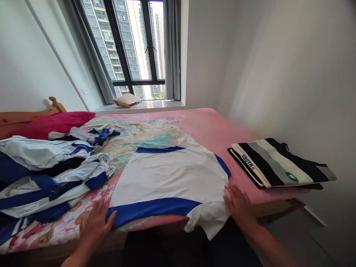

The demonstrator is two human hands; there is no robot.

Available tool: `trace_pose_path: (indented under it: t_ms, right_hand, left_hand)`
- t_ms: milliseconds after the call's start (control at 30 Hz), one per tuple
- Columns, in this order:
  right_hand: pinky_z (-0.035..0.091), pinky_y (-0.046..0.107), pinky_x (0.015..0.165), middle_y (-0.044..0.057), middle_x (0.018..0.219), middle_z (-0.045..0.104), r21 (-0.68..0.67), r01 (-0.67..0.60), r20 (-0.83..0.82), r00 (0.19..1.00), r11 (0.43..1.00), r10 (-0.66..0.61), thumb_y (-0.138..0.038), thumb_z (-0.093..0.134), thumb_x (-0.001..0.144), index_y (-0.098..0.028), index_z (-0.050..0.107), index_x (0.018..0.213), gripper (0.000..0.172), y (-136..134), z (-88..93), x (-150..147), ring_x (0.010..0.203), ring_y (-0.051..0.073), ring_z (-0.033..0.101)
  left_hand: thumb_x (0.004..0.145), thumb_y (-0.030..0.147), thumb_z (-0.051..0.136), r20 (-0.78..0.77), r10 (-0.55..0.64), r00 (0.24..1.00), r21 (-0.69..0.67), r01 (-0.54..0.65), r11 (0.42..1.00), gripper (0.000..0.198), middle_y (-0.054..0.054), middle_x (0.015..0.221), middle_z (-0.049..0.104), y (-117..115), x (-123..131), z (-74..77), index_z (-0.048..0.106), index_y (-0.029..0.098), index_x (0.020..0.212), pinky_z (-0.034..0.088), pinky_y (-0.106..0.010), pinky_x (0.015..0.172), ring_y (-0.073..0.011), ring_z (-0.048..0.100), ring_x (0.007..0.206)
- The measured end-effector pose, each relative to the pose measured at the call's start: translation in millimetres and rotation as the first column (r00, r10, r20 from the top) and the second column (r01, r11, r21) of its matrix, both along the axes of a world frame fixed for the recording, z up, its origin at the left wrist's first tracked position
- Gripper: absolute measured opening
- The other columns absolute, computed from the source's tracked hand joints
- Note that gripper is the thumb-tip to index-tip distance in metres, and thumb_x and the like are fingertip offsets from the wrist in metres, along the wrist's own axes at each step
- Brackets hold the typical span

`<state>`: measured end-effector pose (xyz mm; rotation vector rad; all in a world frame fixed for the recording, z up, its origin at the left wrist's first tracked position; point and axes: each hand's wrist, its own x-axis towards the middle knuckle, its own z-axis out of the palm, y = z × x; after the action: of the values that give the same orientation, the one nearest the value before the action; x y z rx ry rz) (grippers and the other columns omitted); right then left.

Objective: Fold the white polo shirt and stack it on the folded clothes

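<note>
A white T-shirt with blue bands (169,178) lies spread flat on the pink floral bed sheet (205,126), one sleeve hanging over the near edge. My left hand (96,222) rests flat with fingers apart on the sheet at the shirt's lower left corner, touching the blue hem. My right hand (239,205) lies flat and open on the shirt's right edge, by the sleeve. Neither hand grips anything.
A heap of white-and-blue garments (47,174) lies on the bed's left side. A folded stack of black-and-white striped clothes (278,165) sits at the right edge by the wall. A red pillow (52,124) lies by the wooden headboard. A beige cloth (127,100) sits on the windowsill.
</note>
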<state>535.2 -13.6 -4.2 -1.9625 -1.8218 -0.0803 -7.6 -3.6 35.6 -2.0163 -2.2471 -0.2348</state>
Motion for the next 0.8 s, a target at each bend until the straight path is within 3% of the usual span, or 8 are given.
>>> trace_pose_path:
  t_ms: [167, 267, 333, 433, 500, 567, 667, 800]
  right_hand:
    - [0.014, 0.049, 0.112, 0.005, 0.145, 0.04, -0.071, -0.309, -0.101, 0.948, 0.948, 0.302, -0.029, 0.035, 0.091, -0.024, 0.051, 0.127, 0.039, 29, 58.1, -131, 0.138, 0.021, 0.026]
    - [0.009, 0.053, 0.112, 0.006, 0.15, 0.031, -0.189, -0.437, -0.123, 0.899, 0.879, 0.421, -0.037, 0.041, 0.09, -0.024, 0.044, 0.135, 0.047, 35, 62.7, -170, 0.14, 0.025, 0.019]
    - [0.006, 0.057, 0.111, 0.006, 0.151, 0.029, -0.264, -0.574, -0.117, 0.816, 0.775, 0.566, -0.042, 0.044, 0.089, -0.027, 0.039, 0.139, 0.053, 24, 51.6, -160, 0.141, 0.027, 0.018]
    - [0.004, 0.055, 0.113, 0.003, 0.149, 0.034, -0.263, -0.703, -0.103, 0.701, 0.66, 0.706, -0.035, 0.049, 0.085, -0.031, 0.038, 0.139, 0.055, -4, 33.8, -110, 0.14, 0.025, 0.022]
    - [0.009, 0.051, 0.113, 0.003, 0.141, 0.046, -0.242, -0.685, -0.114, 0.723, 0.687, 0.682, -0.029, 0.052, 0.082, -0.028, 0.053, 0.125, 0.043, -17, 33.1, -81, 0.135, 0.024, 0.032]
    - [0.018, 0.046, 0.112, 0.003, 0.119, 0.063, -0.201, -0.626, -0.142, 0.78, 0.753, 0.61, -0.028, 0.049, 0.085, -0.025, 0.066, 0.098, 0.021, -19, 42.8, -72, 0.122, 0.021, 0.047]
    - [0.026, 0.04, 0.109, 0.004, 0.101, 0.068, -0.081, -0.569, -0.19, 0.815, 0.818, 0.548, -0.035, 0.047, 0.089, -0.023, 0.065, 0.089, 0.022, -10, 62.0, -100, 0.108, 0.019, 0.056]
    - [0.022, 0.048, 0.111, 0.007, 0.139, 0.047, -0.063, -0.632, -0.188, 0.767, 0.772, 0.613, -0.041, 0.056, 0.081, -0.024, 0.049, 0.13, 0.052, -6, 55.0, -151, 0.132, 0.027, 0.036]
  left_hand:
    - [0.093, 0.035, 0.026, 0.074, -0.287, 0.955, 0.023, 0.287, 0.958, 0.051, -0.007, 0.152, 0.029, 31, 127, 30.4, 0.037, 0.021, 0.141, 0.016, -0.055, 0.112, -0.0238, 0.023, 0.141]
    - [0.092, 0.039, 0.031, 0.114, -0.334, 0.936, -0.034, 0.339, 0.94, 0.052, -0.009, 0.153, 0.025, 36, 164, 24.9, 0.036, 0.023, 0.142, 0.017, -0.059, 0.111, -0.0274, 0.022, 0.141]
    - [0.09, 0.046, 0.037, 0.1, -0.388, 0.916, -0.094, 0.397, 0.913, 0.054, -0.007, 0.153, 0.026, 23, 153, 8.7, 0.034, 0.03, 0.141, 0.017, -0.063, 0.109, -0.0307, 0.023, 0.14]
    - [0.086, 0.052, 0.042, 0.036, -0.483, 0.875, -0.106, 0.484, 0.869, 0.058, -0.001, 0.153, 0.026, -11, 99, -17.8, 0.026, 0.042, 0.142, 0.015, -0.062, 0.111, -0.031, 0.023, 0.14]
    - [0.085, 0.051, 0.044, -0.008, -0.458, 0.889, -0.063, 0.456, 0.888, 0.059, -0.001, 0.151, 0.031, -31, 63, -25.5, 0.027, 0.041, 0.141, 0.014, -0.062, 0.112, -0.0317, 0.028, 0.138]
    - [0.084, 0.05, 0.046, -0.034, -0.39, 0.92, -0.014, 0.39, 0.921, 0.055, -0.003, 0.145, 0.044, -41, 47, -21.3, 0.041, 0.036, 0.137, 0.015, -0.062, 0.112, -0.0324, 0.038, 0.133]
    - [0.084, 0.05, 0.046, -0.028, -0.373, 0.927, 0.018, 0.373, 0.927, 0.047, -0.006, 0.136, 0.054, -36, 67, -1.9, 0.057, 0.028, 0.126, 0.023, -0.058, 0.112, -0.0309, 0.043, 0.13]
    - [0.087, 0.041, 0.046, -0.006, -0.493, 0.87, 0.031, 0.493, 0.87, 0.051, -0.005, 0.148, 0.039, -19, 115, 4.8, 0.042, 0.031, 0.137, 0.024, -0.056, 0.111, -0.0273, 0.034, 0.136]
